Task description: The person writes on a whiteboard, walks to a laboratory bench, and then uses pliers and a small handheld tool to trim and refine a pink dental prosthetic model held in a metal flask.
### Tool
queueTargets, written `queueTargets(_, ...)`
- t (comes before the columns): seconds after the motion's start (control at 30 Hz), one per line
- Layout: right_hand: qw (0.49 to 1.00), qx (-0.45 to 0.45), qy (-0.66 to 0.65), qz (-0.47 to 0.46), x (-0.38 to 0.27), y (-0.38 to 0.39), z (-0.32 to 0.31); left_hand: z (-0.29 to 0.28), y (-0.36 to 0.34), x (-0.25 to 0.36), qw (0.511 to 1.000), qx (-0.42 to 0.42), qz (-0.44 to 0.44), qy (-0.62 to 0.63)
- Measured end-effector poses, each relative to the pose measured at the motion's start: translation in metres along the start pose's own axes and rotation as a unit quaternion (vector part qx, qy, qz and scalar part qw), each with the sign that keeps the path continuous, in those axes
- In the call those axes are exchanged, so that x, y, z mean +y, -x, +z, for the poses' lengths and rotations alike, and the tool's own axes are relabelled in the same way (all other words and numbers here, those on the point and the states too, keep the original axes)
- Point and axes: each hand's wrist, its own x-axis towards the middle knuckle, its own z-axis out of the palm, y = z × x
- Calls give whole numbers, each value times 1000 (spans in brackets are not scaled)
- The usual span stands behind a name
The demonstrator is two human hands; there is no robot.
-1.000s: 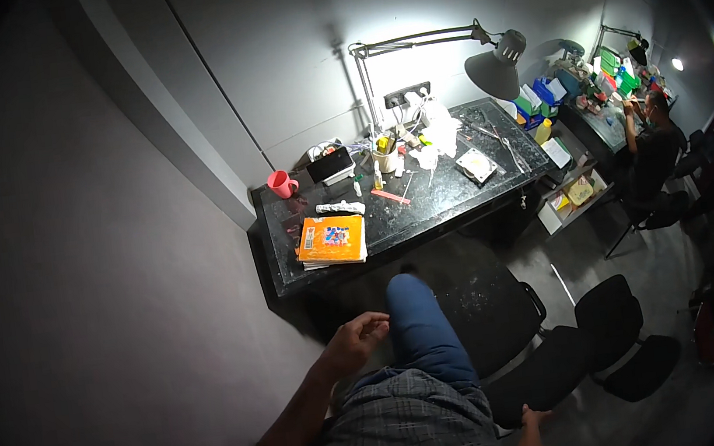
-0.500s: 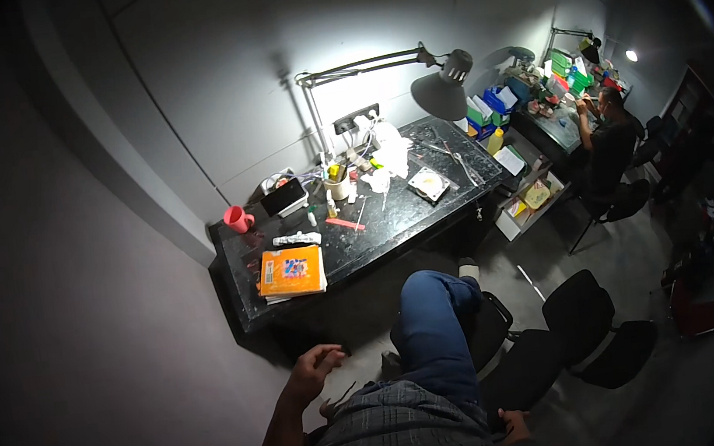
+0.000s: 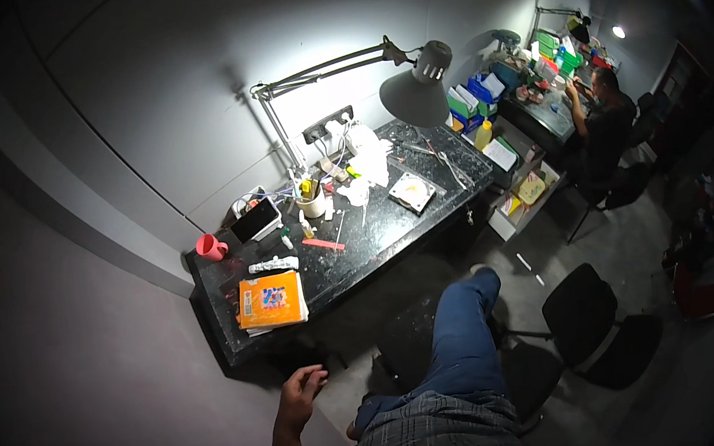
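My left hand [image 3: 301,392] hangs in the air over the floor, below the near left end of the black desk [image 3: 315,281], its fingers loosely bent and apart with nothing held. An orange-covered notebook [image 3: 262,313] on a stack of paper lies at that end, with a white rolled item [image 3: 272,264] behind it and a pink mug [image 3: 210,247] near the wall. My leg in blue jeans [image 3: 459,343] stretches forward beside the chair. My right hand is out of view.
A desk lamp [image 3: 413,93], pen cup [image 3: 311,203] and hard drive [image 3: 413,193] occupy the desk. To the right, a co-worker [image 3: 603,138] sits at a cluttered bench [image 3: 543,118] near an open drawer [image 3: 514,214]. Black chairs [image 3: 589,329] stand behind me; a wall runs along the left.
My view has shifted, so the desk sits further left and lower. My leg has moved forward and to the right. My left hand has moved left and down; my right hand has left view.
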Motion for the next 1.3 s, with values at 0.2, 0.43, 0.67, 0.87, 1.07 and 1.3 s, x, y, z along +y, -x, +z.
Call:
queueTargets(0.2, 988, -81, 97, -94, -135, -73, -27, 40, -37, -86, 985, 164, -19, 52)
queueTargets(0.43, 929, -218, 252, -160, -336, -291, -53, 216, -221, -164, 954, 223, 128, 155)
queueTargets(0.67, 758, -236, 263, -549, -537, -327, 5, 309, -284, -142, 963, 157, 192, 103)
queueTargets(0.87, 679, -393, -52, -618, -612, -72, 51, 253, -309, -69, 938, 157, 307, -47)
queueTargets(1.07, 524, -230, -77, -816, -709, 70, 55, 179, -415, -11, 898, 144, 390, -144)
queueTargets(1.3, 592, -243, -105, -761, -807, 63, 105, 180, -494, -18, 842, 66, 508, -168)
